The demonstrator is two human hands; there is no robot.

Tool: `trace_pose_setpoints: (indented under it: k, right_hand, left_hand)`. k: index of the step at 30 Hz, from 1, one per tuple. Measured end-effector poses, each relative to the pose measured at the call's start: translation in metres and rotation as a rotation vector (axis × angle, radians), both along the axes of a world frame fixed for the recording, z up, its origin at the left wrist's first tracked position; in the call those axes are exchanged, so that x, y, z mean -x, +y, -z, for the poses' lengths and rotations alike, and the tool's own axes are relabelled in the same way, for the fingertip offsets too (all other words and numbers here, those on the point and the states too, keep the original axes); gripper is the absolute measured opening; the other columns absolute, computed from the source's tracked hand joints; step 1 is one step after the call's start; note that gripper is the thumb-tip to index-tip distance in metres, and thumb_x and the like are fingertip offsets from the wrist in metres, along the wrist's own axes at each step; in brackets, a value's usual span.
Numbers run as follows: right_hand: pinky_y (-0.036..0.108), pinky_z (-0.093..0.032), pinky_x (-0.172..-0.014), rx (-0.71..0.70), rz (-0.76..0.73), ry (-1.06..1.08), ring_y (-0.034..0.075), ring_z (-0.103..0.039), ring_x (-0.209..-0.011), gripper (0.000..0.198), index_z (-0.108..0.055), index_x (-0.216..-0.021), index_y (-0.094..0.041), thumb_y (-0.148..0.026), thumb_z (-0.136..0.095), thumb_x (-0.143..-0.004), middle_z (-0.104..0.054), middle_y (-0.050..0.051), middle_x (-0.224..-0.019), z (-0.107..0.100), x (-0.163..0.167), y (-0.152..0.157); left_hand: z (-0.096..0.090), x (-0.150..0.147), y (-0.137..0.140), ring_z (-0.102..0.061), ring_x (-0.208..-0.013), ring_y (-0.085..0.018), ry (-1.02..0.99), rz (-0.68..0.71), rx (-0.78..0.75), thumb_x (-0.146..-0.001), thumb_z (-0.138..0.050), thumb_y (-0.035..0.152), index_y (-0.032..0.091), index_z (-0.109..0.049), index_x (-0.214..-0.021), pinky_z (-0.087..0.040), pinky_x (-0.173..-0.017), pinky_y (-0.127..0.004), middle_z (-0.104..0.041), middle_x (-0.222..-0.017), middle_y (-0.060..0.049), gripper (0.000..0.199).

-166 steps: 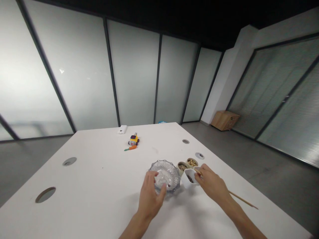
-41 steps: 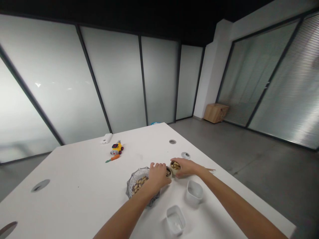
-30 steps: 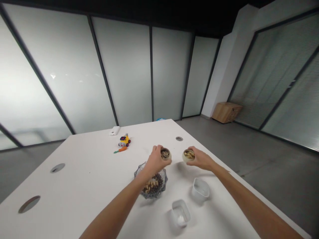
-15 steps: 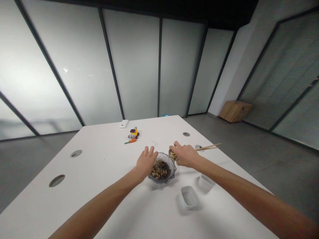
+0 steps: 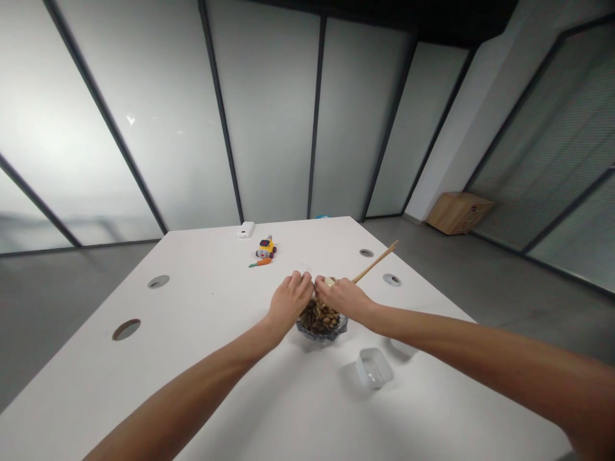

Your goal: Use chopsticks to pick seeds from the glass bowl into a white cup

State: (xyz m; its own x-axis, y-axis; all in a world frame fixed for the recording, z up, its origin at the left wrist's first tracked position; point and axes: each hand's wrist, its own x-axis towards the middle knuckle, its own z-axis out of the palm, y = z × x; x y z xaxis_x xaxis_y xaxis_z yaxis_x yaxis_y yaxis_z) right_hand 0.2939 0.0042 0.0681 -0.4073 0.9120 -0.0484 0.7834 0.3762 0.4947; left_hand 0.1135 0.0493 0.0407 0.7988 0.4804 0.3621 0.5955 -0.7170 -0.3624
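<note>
Glass bowl (image 5: 342, 327), wavy-edged, holding nuts (image 5: 319, 316).

No text, label, brand or number can be read. The white box (image 5: 246, 229) at the far edge bears a small dark mark, too small to make out. The toy car (image 5: 266, 248) shows red marks on its dark panel and grey front; whether these are letters, figures or a plain pattern cannot be told.
</note>
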Motion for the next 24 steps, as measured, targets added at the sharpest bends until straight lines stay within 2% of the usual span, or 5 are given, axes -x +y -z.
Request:
trace_pose_setpoints:
  k: [5, 8, 13, 17, 24]
  right_hand:
    - [0.032, -0.056, -0.067, -0.001, 0.001, -0.002, 0.019, -0.075, -0.082, 0.037, -0.059, -0.129, -0.021, -0.009, -0.037, -0.102, -0.058, 0.018, -0.141, -0.01, -0.013, 0.0]
    - [0.033, -0.053, -0.069, 0.018, 0.081, 0.075, 0.021, -0.075, -0.083, 0.04, -0.053, -0.137, -0.025, -0.018, -0.052, -0.098, -0.056, 0.016, -0.142, -0.018, -0.026, -0.002]
    - [0.037, -0.052, -0.078, 0.041, 0.327, 0.351, 0.028, -0.073, -0.098, 0.067, -0.05, -0.144, -0.034, -0.034, -0.072, -0.081, -0.055, 0.01, -0.147, -0.022, -0.068, -0.004]
    - [0.042, -0.05, -0.095, 0.057, 0.477, 0.596, 0.034, -0.062, -0.125, 0.076, -0.054, -0.143, -0.034, -0.044, -0.079, -0.072, -0.06, 0.006, -0.147, -0.012, -0.123, -0.004]
    - [0.037, -0.05, -0.091, 0.12, 0.651, 0.668, 0.03, -0.069, -0.112, 0.063, -0.063, -0.13, -0.029, -0.051, -0.077, -0.073, -0.073, 0.007, -0.126, 0.023, -0.183, -0.02]
  left_hand:
    - [-0.001, 0.009, 0.002, -0.055, -0.122, -0.029, -0.047, -0.018, 0.078, -0.094, -0.052, 0.001, 0.021, -0.061, -0.126, -0.052, -0.094, -0.04, -0.058, -0.135, -0.012, 0.038]
    - [-0.004, 0.011, 0.004, -0.055, -0.118, -0.03, -0.155, -0.06, 0.236, -0.089, -0.063, 0.004, 0.022, -0.059, -0.126, -0.053, -0.092, -0.041, -0.057, -0.13, -0.012, 0.042]
    - [-0.014, 0.003, 0.01, -0.06, -0.111, -0.03, -0.48, -0.134, 0.578, -0.079, -0.081, 0.03, 0.021, -0.057, -0.128, -0.054, -0.093, -0.04, -0.056, -0.127, -0.012, 0.056]
    - [-0.018, -0.021, 0.014, -0.066, -0.108, -0.026, -0.607, -0.133, 0.762, -0.081, -0.079, 0.043, 0.019, -0.059, -0.127, -0.052, -0.095, -0.036, -0.06, -0.126, -0.012, 0.056]
    - [-0.009, -0.104, 0.012, -0.068, -0.113, -0.032, -0.331, -0.143, 0.768, -0.088, -0.064, 0.061, 0.017, -0.06, -0.127, -0.048, -0.098, -0.041, -0.068, -0.128, -0.014, 0.059]
